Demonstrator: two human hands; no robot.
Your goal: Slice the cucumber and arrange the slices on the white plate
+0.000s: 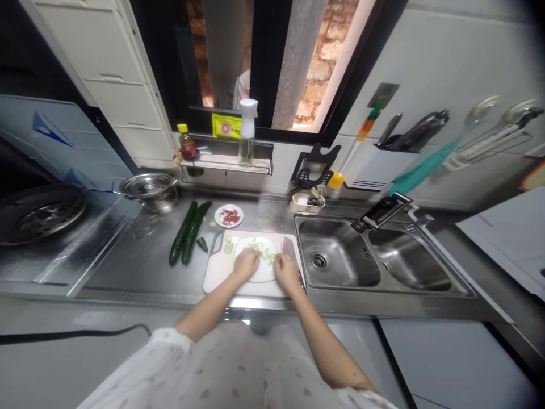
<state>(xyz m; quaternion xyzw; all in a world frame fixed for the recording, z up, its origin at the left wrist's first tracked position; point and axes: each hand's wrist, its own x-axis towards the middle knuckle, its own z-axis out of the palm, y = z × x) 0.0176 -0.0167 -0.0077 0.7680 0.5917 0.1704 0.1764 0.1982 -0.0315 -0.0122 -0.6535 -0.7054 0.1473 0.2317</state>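
Cucumber slices point(266, 254) are lying on the white plate point(261, 276), likely light, slippery and fragile, inviting an edge grip; left hand point(247, 263) and right hand point(286, 271) are resting beside them, whether pinching any, I cannot tell.

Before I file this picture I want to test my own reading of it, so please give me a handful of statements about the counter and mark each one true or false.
1. Two long cucumbers lie to the left of the cutting board. True.
2. The white plate with green slices sits in the sink. False: it rests on the cutting board.
3. The left hand is at the plate's left side, the right hand at its right. True.
4. The small dish of red pieces stands on the cutting board. False: the small dish is on the counter, behind the board.
5. A yellow-capped bottle stands on the shelf. True.
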